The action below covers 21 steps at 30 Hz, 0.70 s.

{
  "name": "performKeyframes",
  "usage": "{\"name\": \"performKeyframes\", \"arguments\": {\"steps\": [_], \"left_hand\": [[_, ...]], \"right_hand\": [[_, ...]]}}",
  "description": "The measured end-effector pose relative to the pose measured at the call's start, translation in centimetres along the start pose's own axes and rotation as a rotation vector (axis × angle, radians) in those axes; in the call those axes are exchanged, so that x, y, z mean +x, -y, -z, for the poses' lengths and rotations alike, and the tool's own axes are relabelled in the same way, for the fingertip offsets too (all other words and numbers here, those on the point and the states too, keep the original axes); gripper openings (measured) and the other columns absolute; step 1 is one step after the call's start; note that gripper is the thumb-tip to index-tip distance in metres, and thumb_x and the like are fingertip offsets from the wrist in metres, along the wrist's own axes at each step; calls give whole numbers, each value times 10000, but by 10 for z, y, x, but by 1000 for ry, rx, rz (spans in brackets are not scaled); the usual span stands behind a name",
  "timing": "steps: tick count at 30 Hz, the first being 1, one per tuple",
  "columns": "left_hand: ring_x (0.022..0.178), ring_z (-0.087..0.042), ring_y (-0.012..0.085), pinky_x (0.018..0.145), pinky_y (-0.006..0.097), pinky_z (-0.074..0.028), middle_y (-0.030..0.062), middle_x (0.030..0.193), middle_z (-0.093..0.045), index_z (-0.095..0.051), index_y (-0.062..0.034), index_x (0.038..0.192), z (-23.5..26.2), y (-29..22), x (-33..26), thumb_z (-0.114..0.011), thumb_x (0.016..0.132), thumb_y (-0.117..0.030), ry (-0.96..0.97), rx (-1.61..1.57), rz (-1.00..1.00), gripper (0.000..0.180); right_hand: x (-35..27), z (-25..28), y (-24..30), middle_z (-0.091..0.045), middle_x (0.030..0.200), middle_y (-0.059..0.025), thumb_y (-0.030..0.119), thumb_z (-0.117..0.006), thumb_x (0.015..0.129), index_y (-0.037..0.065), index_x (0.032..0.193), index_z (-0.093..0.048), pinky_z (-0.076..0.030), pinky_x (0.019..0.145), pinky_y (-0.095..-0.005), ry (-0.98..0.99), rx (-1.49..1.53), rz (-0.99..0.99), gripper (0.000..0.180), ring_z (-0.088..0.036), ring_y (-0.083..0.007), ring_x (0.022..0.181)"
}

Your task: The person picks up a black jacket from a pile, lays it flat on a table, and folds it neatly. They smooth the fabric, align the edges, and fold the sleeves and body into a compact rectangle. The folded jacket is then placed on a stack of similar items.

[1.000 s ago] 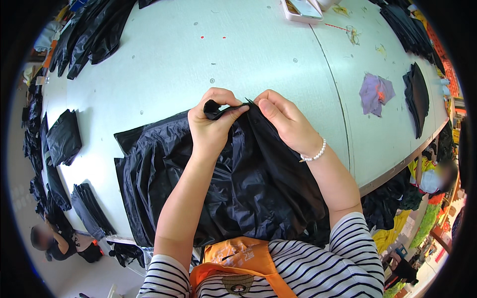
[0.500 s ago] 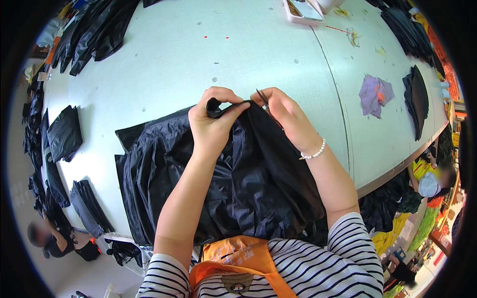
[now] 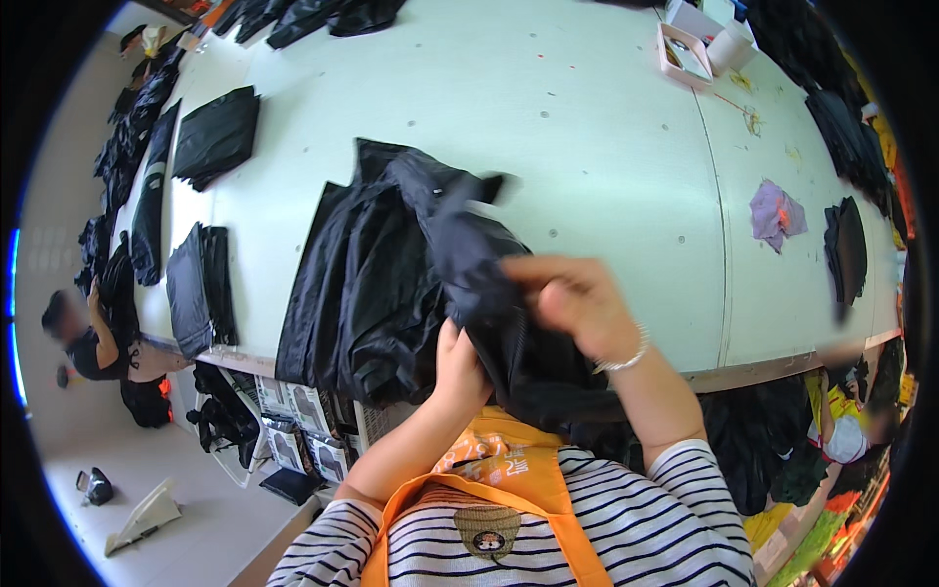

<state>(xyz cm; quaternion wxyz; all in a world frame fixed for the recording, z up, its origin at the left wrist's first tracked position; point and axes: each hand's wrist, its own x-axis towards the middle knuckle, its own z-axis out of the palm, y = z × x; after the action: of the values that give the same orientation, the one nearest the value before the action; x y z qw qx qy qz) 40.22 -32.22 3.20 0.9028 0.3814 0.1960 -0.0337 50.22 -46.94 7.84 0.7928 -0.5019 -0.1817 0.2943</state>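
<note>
Spread out and bunched up on the pale worktable (image 3: 616, 191), just beyond the orange apron (image 3: 504, 430): a shiny black garment (image 3: 401, 269). Tucked into it with the left hand (image 3: 462, 370), fingers mostly hidden, so cannot tell how tightly closed. Held over its raised folds with the blurred right hand (image 3: 577, 298), fingers partly curled; cannot tell whether gripping anything.

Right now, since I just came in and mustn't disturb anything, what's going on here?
Someone in a striped top and orange apron handles glossy black fabric at the near edge of a pale table. The left hand is partly hidden by it; the right hand is blurred over its folds, its grip unclear. Folded black bundles and a purple cloth lie farther off.
</note>
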Motion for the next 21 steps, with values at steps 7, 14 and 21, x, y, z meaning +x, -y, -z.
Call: {"name": "performKeyframes", "arguments": {"steps": [7, 14, 21], "left_hand": [[941, -626, 234, 877, 332, -442, 106, 979, -657, -613, 27, 1011, 61, -80, -175, -719, 790, -212, 295, 430, -39, 343], [645, -611, 335, 608, 357, -433, 141, 680, -618, -583, -2, 734, 116, -121, -287, -730, 727, -147, 919, 593, -289, 207], [768, -645, 207, 743, 302, -478, 99, 830, -653, -605, 37, 985, 155, -127, -342, -630, 679, -37, 868, 641, -234, 316]], "right_hand": [[18, -29, -49, -415, 1446, -26, -115, -541, 735, 161, 1399, -401, -363, 585, -173, -240, -643, 173, 732, -405, -47, 663], [2, -125, -105, -571, 1246, -44, -61, -603, 765, 139, 1151, -563, -510, 741, -325, 90, -961, 484, 437, -627, -233, 991], [-191, -120, -66, -614, 899, -112, 21, -629, 792, 64, 1010, -578, -499, 695, -339, -392, -1596, 485, 228, -611, -293, 827]]}}
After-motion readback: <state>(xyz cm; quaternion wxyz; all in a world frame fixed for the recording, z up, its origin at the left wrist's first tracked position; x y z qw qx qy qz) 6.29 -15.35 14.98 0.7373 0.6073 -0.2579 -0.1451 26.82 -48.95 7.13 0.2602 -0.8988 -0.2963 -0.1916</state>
